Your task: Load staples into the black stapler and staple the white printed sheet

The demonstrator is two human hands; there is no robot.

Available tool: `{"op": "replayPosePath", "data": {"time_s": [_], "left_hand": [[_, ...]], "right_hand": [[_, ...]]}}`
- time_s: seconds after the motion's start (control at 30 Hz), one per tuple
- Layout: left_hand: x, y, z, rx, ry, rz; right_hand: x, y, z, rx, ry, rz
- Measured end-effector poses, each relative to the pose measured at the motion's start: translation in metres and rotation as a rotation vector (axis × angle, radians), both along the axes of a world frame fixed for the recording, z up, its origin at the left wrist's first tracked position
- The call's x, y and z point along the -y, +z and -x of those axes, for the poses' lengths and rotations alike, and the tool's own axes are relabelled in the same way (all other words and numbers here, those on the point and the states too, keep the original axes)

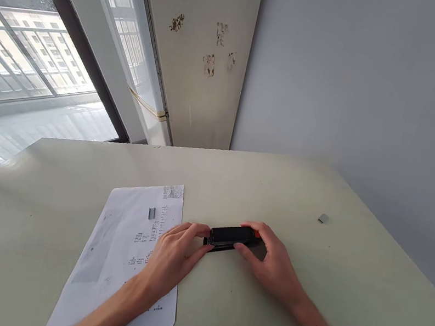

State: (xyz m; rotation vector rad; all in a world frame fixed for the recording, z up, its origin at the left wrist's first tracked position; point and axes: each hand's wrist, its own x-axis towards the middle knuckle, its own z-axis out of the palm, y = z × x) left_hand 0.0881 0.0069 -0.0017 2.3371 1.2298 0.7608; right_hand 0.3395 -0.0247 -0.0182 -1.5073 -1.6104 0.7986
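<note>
A black stapler (230, 236) with a bit of red at its right end lies across the middle of the table, held between both hands. My left hand (175, 250) pinches its left end between thumb and fingers. My right hand (272, 258) grips the right end, thumb in front and fingers over the top, hiding part of it. Under my left hand and forearm lie printed paper sheets (102, 255). On the paper rests a small grey strip of staples (152, 213). Another small grey piece (323, 218), perhaps staples too, sits apart on the right.
The pale table (263, 187) meets a grey-blue wall (359, 86) on the right. Behind it stands a beige panel (196, 92) with brown worn patches. A glass window or door (31, 54) is on the left, with railings and buildings beyond.
</note>
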Motion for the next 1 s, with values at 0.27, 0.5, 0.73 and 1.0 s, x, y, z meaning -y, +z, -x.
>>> {"op": "replayPosePath", "data": {"time_s": [0.27,0.5,0.73,1.0], "left_hand": [[-0.007,0.01,0.013,-0.059,-0.045,-0.004],[-0.019,0.015,0.03,-0.135,-0.032,-0.048],[-0.035,0.028,0.054,-0.177,0.038,-0.089],[-0.05,0.036,0.086,-0.4,0.504,0.035]], "right_hand": [[-0.002,0.003,-0.007,0.038,0.007,0.013],[-0.003,0.002,-0.013,0.048,-0.028,-0.011],[-0.003,0.001,-0.015,0.065,-0.072,-0.054],[-0.001,0.003,-0.012,0.053,-0.097,-0.03]]}}
